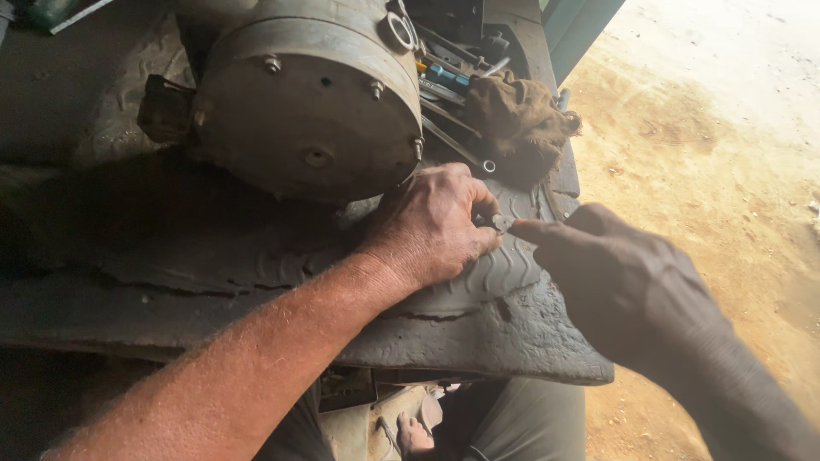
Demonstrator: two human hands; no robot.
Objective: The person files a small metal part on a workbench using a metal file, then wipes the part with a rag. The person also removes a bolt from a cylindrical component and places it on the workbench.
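The left hand (436, 226) and right hand (628, 286) are meeting over a ridged rubber mat (495, 333) on the bench, both pinching one small metal part (500, 223) between their fingertips. Just behind the left hand, a round grey motor housing (312, 94) is lying. Beyond it, a brown rag (517, 124) is resting beside scattered wrenches (453, 141).

Both hands, left hand (436, 224) and right hand (628, 286), pinching a small metal part (500, 224) beside a grey motor housing (307, 94).
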